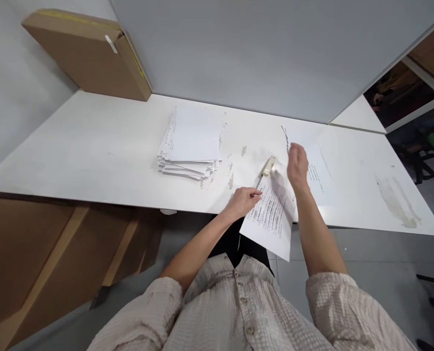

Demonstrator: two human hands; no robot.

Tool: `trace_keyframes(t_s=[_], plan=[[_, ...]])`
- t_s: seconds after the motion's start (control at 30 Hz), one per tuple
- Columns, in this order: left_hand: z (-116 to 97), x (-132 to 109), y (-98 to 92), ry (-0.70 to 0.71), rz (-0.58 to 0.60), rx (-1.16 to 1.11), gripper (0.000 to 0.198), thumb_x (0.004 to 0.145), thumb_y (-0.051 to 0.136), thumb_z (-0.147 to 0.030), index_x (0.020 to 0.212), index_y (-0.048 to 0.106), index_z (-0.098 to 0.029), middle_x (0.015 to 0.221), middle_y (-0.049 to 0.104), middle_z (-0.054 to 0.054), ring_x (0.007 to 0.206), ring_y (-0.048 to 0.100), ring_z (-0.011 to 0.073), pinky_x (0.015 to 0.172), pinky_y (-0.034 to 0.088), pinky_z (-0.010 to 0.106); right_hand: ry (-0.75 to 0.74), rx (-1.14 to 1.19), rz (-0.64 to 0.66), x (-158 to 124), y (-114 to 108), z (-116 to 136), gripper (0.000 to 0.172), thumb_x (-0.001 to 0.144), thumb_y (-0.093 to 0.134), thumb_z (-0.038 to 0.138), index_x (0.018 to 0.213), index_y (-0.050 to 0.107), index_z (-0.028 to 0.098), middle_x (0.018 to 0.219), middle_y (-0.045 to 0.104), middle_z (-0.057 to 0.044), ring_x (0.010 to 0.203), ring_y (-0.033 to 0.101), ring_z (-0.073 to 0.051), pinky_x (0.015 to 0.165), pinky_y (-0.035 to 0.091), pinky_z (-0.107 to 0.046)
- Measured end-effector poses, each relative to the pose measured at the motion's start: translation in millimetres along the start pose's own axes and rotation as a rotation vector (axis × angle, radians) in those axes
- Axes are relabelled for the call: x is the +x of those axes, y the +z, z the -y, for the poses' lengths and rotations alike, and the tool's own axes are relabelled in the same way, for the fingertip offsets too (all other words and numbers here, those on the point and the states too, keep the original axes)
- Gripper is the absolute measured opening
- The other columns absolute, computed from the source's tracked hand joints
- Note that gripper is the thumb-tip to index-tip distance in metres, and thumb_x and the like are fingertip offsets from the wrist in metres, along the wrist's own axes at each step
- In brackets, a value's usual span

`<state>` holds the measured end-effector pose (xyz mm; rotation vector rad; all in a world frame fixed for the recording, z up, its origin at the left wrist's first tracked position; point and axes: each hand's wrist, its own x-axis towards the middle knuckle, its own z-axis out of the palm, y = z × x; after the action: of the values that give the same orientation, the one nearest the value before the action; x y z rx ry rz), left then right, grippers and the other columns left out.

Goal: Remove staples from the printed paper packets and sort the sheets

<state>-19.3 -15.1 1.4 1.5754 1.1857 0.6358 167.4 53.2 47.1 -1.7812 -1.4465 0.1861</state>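
Note:
A printed sheet of paper extends past the desk's front edge, tilted, its upper end at a small cream stapler. My left hand is closed in a pinch at the sheet's left edge, just below the stapler's metal strip. Whether it also touches that strip is hard to see. My right hand is raised to the right of the stapler, apart from it, with fingers extended close together and nothing visible in them. Behind that hand lie more printed sheets, with dark marks along their upper left edge.
A thick stack of papers sits left of centre on the white desk. A brown cardboard box leans at the back left. The grey panel rises behind the desk. Wooden boards stand below left.

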Motion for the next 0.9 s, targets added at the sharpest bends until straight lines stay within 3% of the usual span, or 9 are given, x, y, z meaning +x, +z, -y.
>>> trace_keyframes(t_s=[0.13,0.2,0.3,0.4,0.53,0.67,0.77,0.9], plan=[[1,-27,-6.3,0.145,-0.025,0.012,0.021,0.081,0.059,-0.025,0.097,0.071,-0.02,0.089,0.073,0.003,0.078,0.067,0.0159,0.071,0.055,0.026,0.338,-0.002,0.077,-82,-66,-16,0.048,0.082,0.045,0.058,0.108,0.058,0.02,0.103,0.063,-0.009,0.079,0.061,-0.02,0.073,0.047,-0.037],[-1,-37,-4.6,0.274,-0.078,0.0,0.02,0.082,0.058,-0.023,0.097,0.07,-0.019,0.089,0.073,0.004,0.077,0.068,0.0155,0.071,0.056,0.026,0.484,0.004,0.148,-126,-88,-23,0.048,0.079,0.051,0.058,0.105,0.059,0.019,0.098,0.064,-0.009,0.076,0.061,-0.021,0.069,0.049,-0.036],[-7,-40,6.0,0.462,-0.159,-0.045,0.018,0.083,0.058,-0.02,0.097,0.069,-0.018,0.09,0.073,0.005,0.079,0.068,0.0153,0.074,0.057,0.027,0.641,0.225,0.187,-170,-101,-29,0.049,0.076,0.058,0.054,0.111,0.057,0.02,0.103,0.064,-0.008,0.082,0.062,-0.02,0.068,0.052,-0.032],[-16,-35,22.1,0.58,-0.206,-0.101,0.018,0.085,0.056,-0.022,0.097,0.068,-0.017,0.089,0.072,0.006,0.08,0.069,0.0153,0.072,0.058,0.026,0.722,0.469,0.157,-183,-99,-32,0.047,0.073,0.064,0.049,0.11,0.058,0.022,0.105,0.065,-0.005,0.083,0.062,-0.017,0.067,0.053,-0.027],[-21,-28,37.1,0.682,-0.255,-0.074,0.023,0.089,0.052,-0.026,0.106,0.064,-0.017,0.094,0.071,0.007,0.084,0.068,0.0147,0.073,0.059,0.026,0.756,0.676,0.149,-158,-100,-42,0.037,0.067,0.07,0.042,0.095,0.062,0.019,0.087,0.068,-0.004,0.068,0.063,-0.017,0.057,0.051,-0.027],[-10,-28,30.8,0.758,-0.263,0.153,0.031,0.089,0.052,-0.032,0.116,0.057,-0.019,0.111,0.066,0.008,0.101,0.064,0.0179,0.084,0.057,0.033,0.691,0.429,-0.035,-95,-120,-68,0.02,0.067,0.065,0.032,0.08,0.06,0.018,0.068,0.064,0.0,0.055,0.058,-0.014,0.05,0.047,-0.025],[7,-34,13.0,0.71,-0.35,0.284,0.024,0.09,0.048,-0.023,0.11,0.06,-0.019,0.107,0.067,0.007,0.102,0.062,0.0175,0.087,0.055,0.035,0.682,0.142,0.019,-39,-135,-86,0.012,0.068,0.062,0.027,0.076,0.059,0.018,0.063,0.061,-0.001,0.051,0.055,-0.014,0.046,0.041,-0.025],[30,-46,-17.3,0.627,-0.461,0.355,0.024,0.089,0.046,-0.017,0.107,0.062,-0.02,0.096,0.069,0.006,0.092,0.063,0.0165,0.081,0.055,0.033,0.698,-0.014,0.227,14,-136,-100,0.007,0.068,0.063,0.022,0.071,0.06,0.016,0.056,0.058,-0.003,0.049,0.052,-0.015,0.047,0.037,-0.028]])
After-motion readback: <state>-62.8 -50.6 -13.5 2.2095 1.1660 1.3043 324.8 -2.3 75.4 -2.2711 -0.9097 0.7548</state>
